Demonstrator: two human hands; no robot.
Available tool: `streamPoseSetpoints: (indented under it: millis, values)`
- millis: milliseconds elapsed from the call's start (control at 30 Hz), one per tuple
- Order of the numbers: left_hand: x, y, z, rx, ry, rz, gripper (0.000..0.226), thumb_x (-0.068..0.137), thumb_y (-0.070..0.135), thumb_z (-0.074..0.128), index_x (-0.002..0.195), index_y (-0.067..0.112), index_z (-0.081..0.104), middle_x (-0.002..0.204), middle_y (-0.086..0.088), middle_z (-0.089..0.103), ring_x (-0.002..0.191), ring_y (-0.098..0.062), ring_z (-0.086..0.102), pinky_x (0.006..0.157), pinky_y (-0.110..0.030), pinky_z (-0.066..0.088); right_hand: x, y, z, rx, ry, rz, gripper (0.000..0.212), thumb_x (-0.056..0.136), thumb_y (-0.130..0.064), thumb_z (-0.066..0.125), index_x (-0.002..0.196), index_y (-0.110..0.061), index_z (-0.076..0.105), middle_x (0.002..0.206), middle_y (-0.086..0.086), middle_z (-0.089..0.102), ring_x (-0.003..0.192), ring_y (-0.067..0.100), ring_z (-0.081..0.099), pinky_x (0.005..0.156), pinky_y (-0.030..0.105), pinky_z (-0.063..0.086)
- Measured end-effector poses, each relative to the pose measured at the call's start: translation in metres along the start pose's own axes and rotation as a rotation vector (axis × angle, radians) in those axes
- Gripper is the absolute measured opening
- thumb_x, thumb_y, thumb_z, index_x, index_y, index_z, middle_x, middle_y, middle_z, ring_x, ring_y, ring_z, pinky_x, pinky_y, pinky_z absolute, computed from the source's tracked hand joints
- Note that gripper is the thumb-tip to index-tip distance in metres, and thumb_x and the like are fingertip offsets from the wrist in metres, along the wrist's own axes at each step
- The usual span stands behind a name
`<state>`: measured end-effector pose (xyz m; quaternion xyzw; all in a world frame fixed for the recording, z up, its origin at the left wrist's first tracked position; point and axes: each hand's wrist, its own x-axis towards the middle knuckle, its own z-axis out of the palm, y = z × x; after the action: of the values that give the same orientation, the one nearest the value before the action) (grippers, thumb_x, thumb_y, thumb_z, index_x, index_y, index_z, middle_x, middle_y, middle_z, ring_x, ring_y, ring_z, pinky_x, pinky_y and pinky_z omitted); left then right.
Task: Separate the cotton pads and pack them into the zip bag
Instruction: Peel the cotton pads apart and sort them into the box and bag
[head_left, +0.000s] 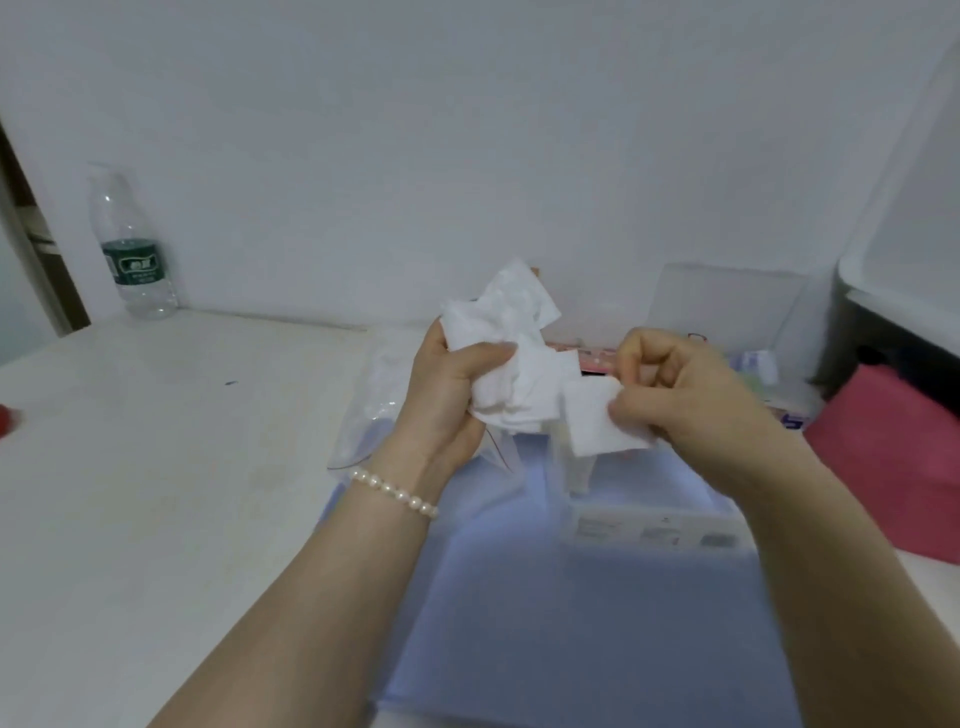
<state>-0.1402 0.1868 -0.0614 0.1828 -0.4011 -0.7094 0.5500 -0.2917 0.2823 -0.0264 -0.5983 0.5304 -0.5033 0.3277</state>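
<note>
My left hand (447, 384), with a pearl bracelet at the wrist, grips a bunch of white cotton pads (511, 338) that fan out above and to the right of its thumb. Beside it my right hand (685, 384) pinches a single square cotton pad (592, 415) between thumb and fingers, its edge close to the bunch. Both hands hover above the table. A clear zip bag (371, 405) lies flat on the table just left of and behind my left hand, partly hidden by it.
A light blue mat (571, 597) covers the white table (156, 441) under my hands. A water bottle (132, 244) stands at the back left by the wall. A clear box (727, 306) with small packets and a pink cloth (893, 457) sit at the right.
</note>
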Motion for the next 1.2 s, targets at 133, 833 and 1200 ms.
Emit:
streamPoseSetpoints:
  millis: [133, 833, 1200]
  values:
    - [0.001, -0.009, 0.009, 0.063, -0.036, -0.022, 0.057, 0.058, -0.003, 0.054, 0.115, 0.001, 0.052, 0.107, -0.021, 0.063, 0.096, -0.035, 0.063, 0.082, -0.046, 0.052, 0.009, 0.017, -0.01, -0.033, 0.254, 0.07, 0.03, 0.074, 0.014, 0.048, 0.066, -0.015, 0.049, 0.048, -0.006, 0.045, 0.042, 0.007, 0.042, 0.039, 0.02, 0.033]
    - [-0.008, -0.023, -0.015, 0.045, -0.025, -0.244, 0.065, 0.057, -0.006, 0.063, 0.121, -0.006, 0.054, 0.115, -0.025, 0.062, 0.102, -0.038, 0.063, 0.081, -0.045, 0.055, 0.008, 0.02, -0.015, 0.327, -0.039, 0.204, 0.015, 0.059, 0.002, 0.066, 0.069, -0.007, 0.074, 0.065, 0.003, 0.07, 0.064, 0.011, 0.068, 0.06, 0.021, 0.056]
    - [-0.004, -0.007, -0.03, 0.312, -0.123, -0.308, 0.069, 0.047, -0.014, 0.048, 0.113, 0.004, 0.053, 0.095, -0.019, 0.062, 0.084, -0.033, 0.062, 0.059, -0.035, 0.053, 0.008, 0.028, 0.025, -0.228, 0.038, 0.214, 0.009, 0.071, -0.004, 0.077, 0.069, -0.011, 0.072, 0.059, -0.003, 0.068, 0.051, -0.001, 0.06, 0.049, 0.013, 0.047]
